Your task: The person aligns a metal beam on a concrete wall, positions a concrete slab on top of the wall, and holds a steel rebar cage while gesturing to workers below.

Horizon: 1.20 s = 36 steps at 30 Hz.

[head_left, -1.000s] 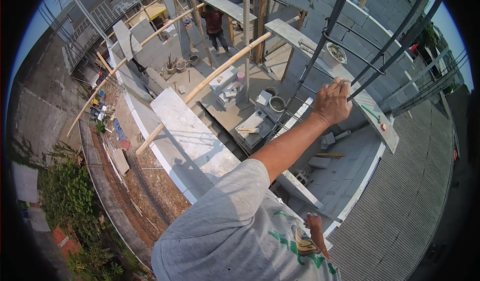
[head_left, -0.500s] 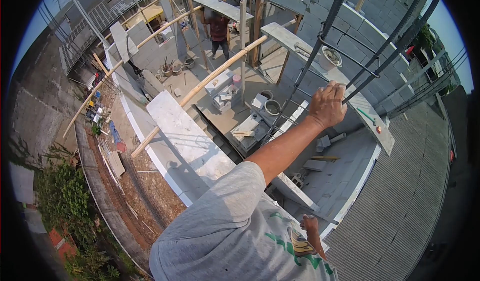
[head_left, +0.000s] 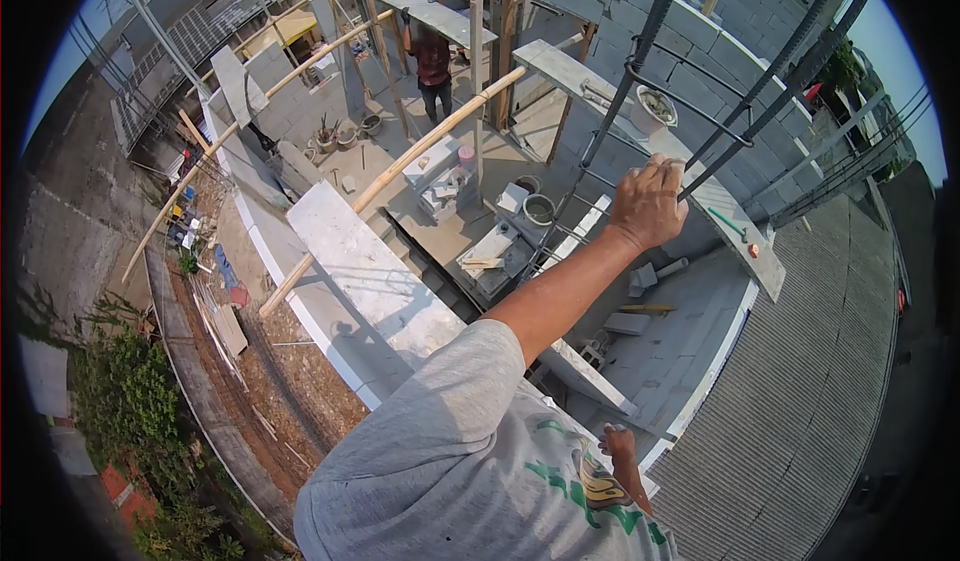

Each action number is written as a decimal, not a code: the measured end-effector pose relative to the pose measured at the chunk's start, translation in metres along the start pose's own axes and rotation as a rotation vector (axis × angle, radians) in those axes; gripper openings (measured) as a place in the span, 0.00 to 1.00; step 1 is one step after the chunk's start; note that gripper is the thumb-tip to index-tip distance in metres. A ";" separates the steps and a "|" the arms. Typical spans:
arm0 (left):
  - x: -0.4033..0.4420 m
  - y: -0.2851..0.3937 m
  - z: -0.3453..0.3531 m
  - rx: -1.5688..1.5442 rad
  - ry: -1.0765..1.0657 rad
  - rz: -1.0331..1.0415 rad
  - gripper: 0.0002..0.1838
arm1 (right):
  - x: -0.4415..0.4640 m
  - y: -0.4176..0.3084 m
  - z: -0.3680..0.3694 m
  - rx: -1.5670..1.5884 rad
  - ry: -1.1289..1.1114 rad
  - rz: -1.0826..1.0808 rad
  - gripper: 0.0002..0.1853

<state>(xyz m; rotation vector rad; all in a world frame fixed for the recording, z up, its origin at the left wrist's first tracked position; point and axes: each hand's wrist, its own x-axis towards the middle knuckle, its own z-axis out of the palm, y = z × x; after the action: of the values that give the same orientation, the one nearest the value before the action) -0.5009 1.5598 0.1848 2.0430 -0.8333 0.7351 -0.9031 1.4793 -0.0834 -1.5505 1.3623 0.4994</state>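
Observation:
My left hand (head_left: 648,203) reaches out at the end of a straight arm. Its fingers are curled round a dark ribbed rebar (head_left: 730,146) of an upright steel cage joined by square stirrups (head_left: 700,69). Beyond that hand, a white bucket (head_left: 654,109) of grey mortar rests on a plank (head_left: 690,166). A green-handled tool (head_left: 727,224) and a small red object (head_left: 753,250) lie at the plank's near end. Low by my shirt, my right hand (head_left: 619,443) is closed, and whatever it may hold is too small to make out.
A pale board (head_left: 350,251) lies on the left wall beside a bamboo pole (head_left: 440,146). Far below, a person (head_left: 433,66) stands on the floor among buckets (head_left: 539,209) and blocks (head_left: 440,196). A corrugated roof (head_left: 800,361) slopes away at right.
The view has shifted slightly, so the scene sits a little higher and further left. My left hand keeps its hold on the rebar, and my right hand stays low. The distant person's pose differs slightly.

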 end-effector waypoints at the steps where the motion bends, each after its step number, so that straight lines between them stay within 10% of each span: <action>1: 0.000 0.000 0.000 -0.006 -0.004 -0.002 0.25 | -0.003 -0.002 -0.001 -0.007 0.000 -0.001 0.15; 28: -0.011 -0.004 -0.013 -0.139 0.065 0.091 0.29 | 0.008 -0.011 0.010 -0.106 -0.069 -0.066 0.15; 36: -0.154 -0.045 -0.058 -0.016 0.077 -0.264 0.32 | 0.044 -0.012 -0.002 -0.135 -0.075 -0.156 0.18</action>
<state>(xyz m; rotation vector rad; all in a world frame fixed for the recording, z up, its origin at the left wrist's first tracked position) -0.5736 1.6749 0.0825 2.0465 -0.5113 0.6515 -0.8796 1.4533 -0.1136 -1.7151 1.1595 0.5564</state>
